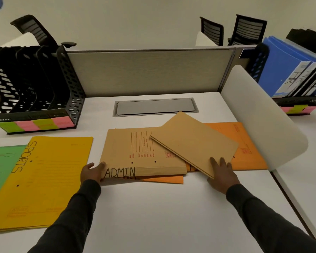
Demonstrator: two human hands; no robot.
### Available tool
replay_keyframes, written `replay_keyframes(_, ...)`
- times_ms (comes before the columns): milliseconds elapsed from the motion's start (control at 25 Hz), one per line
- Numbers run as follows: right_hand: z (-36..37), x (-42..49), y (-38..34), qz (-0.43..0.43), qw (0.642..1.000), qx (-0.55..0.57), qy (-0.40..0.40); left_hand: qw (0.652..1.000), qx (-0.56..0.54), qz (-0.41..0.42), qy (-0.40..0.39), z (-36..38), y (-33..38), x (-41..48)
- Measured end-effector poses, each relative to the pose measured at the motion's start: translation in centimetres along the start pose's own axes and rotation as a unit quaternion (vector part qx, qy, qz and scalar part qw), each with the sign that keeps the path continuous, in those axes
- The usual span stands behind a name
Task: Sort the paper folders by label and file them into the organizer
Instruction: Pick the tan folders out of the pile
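Observation:
A tan folder marked ADMIN (135, 152) lies in the middle of the white desk on top of orange folders (244, 143). My left hand (92, 173) grips its near left corner. My right hand (222, 175) holds a second tan folder (193, 141) by its near corner, tilted up above the pile. To the left lie a yellow folder marked SPORTS (44, 179) and a green folder (2, 165). The black organizer (35, 84) stands at the back left with pink and green labels (35, 125) along its front.
A grey partition (150, 72) closes the back of the desk, with a metal cable hatch (155, 106) before it. A white curved divider (263, 121) stands on the right. Beyond it sits another rack with blue folders (290, 70). Chairs stand behind.

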State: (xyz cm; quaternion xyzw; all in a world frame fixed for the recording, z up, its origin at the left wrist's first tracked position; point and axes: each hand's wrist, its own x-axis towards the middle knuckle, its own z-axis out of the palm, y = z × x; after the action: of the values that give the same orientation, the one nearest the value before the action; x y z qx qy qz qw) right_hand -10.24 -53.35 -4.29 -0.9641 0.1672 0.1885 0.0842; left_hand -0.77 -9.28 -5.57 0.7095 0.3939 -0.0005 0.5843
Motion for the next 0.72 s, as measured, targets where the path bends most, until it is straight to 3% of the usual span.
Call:
replay_keyframes(280, 0.3, 0.1, -1.8, -0.005, 1.0, 0.015, 0.017, 0.98, -0.179, -0.028, -0.087, -0.8, 1.6, -1.7)
replay_keyframes(400, -0.3, -0.4, -2.6, -0.025, 0.999, -0.007, 0.038, 0.974, -0.176, -0.016, -0.141, -1.0, 3.4, -2.1)
replay_keyframes(520, -2.0, -1.1, -2.9, -0.065, 0.992, 0.002, 0.106, 0.972, -0.153, -0.001, -0.179, -1.6, 5.7, -1.9)
replay_keyframes(720, -6.8, -1.9, -3.0, -0.108, 0.956, 0.11, 0.249, 0.961, -0.204, 0.039, -0.18, -3.8, 9.9, -1.0)
